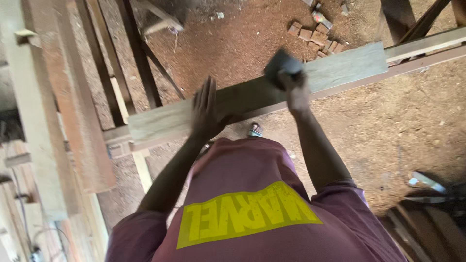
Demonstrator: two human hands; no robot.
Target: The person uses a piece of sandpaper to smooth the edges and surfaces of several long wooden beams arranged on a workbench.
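We judge sanding is mid-stroke: right hand [293, 82] closed around dark grey sanding block [282, 65], left hand [206, 109] spread flat, both on the long pale wooden plank [340, 68]. Next stroke needs steady pressure.

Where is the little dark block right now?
In the head view, the dark block is gripped in the right hand, pressed on the long wooden plank toward its right end. The left hand lies flat on the plank nearby.

This is a rough carpentry workshop with a reddish dirt floor [398, 121] strewn with sawdust. Long sawn timber planks [73, 97] lean at the left, and small wooden offcut blocks [315, 35] lie on the ground.
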